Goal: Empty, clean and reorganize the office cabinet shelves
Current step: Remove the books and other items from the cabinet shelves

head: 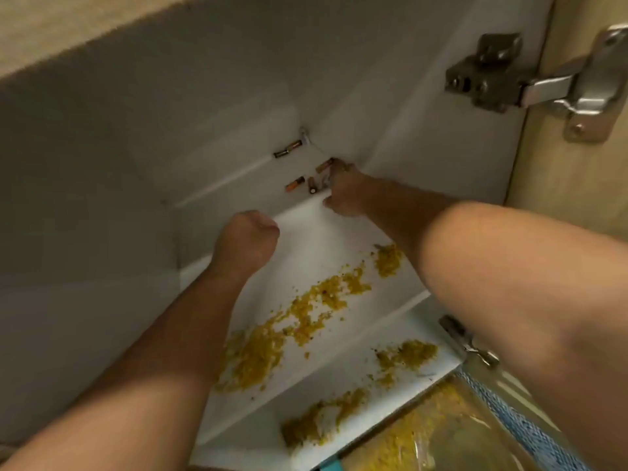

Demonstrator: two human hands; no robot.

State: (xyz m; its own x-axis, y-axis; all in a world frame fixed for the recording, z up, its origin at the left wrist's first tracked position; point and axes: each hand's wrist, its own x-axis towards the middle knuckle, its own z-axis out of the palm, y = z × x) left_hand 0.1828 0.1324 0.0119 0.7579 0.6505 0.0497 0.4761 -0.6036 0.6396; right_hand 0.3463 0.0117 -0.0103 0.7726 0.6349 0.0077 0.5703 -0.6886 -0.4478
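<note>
Cabinet shelf (316,239): white, upper level, soiled with yellow crumbs (316,300).
Batteries (295,183): loose at back corner.
Right hand (343,195): reaching them; grip hidden, cannot tell.
Left hand (246,239): fist, nothing visibly held, probably bracing.

A beige wall (51,25) is seen above and left of the metal door hinge (530,79). A tan wooden door panel (571,171) is mounted directly right of the hinge. A second, smaller hinge (469,341) is noted well below it. Warm, dim lighting is observed throughout.
</note>
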